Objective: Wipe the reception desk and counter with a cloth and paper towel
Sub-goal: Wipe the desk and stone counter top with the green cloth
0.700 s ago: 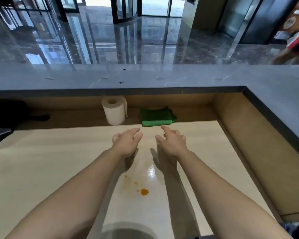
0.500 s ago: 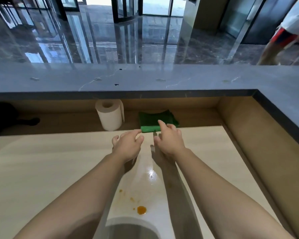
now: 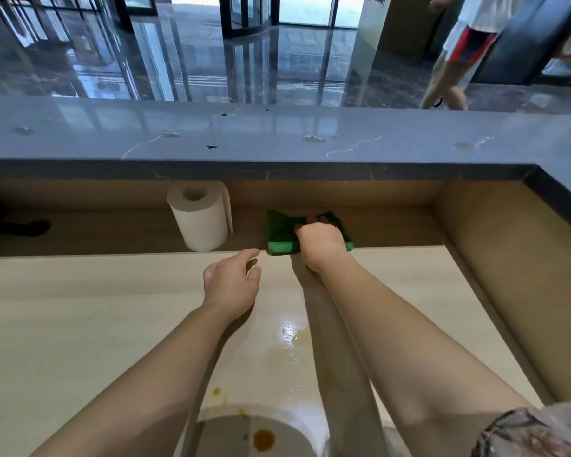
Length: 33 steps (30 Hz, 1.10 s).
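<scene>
A folded green cloth [image 3: 279, 235] lies at the back edge of the pale wooden desk [image 3: 80, 324], under the grey stone counter [image 3: 277, 140]. My right hand [image 3: 320, 240] rests on top of the cloth with its fingers curled over it. My left hand [image 3: 231, 282] hovers over the desk just left of the cloth, fingers apart and holding nothing. A white paper towel roll [image 3: 201, 216] stands upright left of the cloth. Orange-brown spill spots [image 3: 263, 439] and a wet sheen [image 3: 289, 334] mark the desk close to me.
Small dark specks and water drops [image 3: 213, 146] dot the counter top. The desk's wooden side wall [image 3: 508, 275] rises on the right. A dark object [image 3: 14, 225] sits in the recess at far left. A person's legs [image 3: 449, 77] cross the lobby floor beyond.
My right hand has reached forward from above the desk onto the green cloth. My left hand trails behind it. The person in the lobby has walked further into view.
</scene>
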Available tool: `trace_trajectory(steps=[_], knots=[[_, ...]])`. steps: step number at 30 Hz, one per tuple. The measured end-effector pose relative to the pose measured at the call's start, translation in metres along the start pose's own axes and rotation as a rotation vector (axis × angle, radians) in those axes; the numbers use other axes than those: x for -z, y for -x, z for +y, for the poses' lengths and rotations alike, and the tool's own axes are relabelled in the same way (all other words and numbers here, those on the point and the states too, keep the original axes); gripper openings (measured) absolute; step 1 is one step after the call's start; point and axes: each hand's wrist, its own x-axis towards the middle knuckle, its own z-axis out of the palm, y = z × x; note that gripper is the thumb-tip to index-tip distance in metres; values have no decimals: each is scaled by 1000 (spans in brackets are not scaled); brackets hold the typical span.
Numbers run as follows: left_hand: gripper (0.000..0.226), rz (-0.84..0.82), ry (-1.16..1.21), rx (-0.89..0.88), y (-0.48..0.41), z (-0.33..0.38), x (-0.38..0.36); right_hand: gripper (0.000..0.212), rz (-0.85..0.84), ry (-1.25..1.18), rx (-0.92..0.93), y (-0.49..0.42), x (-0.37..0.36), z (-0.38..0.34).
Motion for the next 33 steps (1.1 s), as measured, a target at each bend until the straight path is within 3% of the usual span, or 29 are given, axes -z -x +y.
trace_trajectory(steps=[5, 12, 17, 21, 23, 26, 29, 33], knots=[[36, 32, 68, 66, 24, -5, 28, 24, -18, -93, -68, 15, 9, 11], [36, 35, 31, 159, 63, -17, 69, 21, 181, -345, -265, 75, 1, 48], [38, -19, -3, 160, 81, -17, 74, 28, 278, -353, -424, 121, -3, 62], [38, -46, -59, 141, 94, -18, 75, 28, 359, -180, -536, 168, -23, 84], [37, -62, -75, 120, 100, -21, 76, 33, 292, -186, -577, 193, -44, 92], [38, -77, -119, 73, 107, -28, 80, 49, 171, -414, -456, 213, -76, 87], [40, -98, -151, 45, 118, -42, 86, 63, 137, -318, -368, 209, -90, 71], [40, -98, -189, 6, 133, -60, 95, 56, 31, -319, -304, 190, -77, 21]])
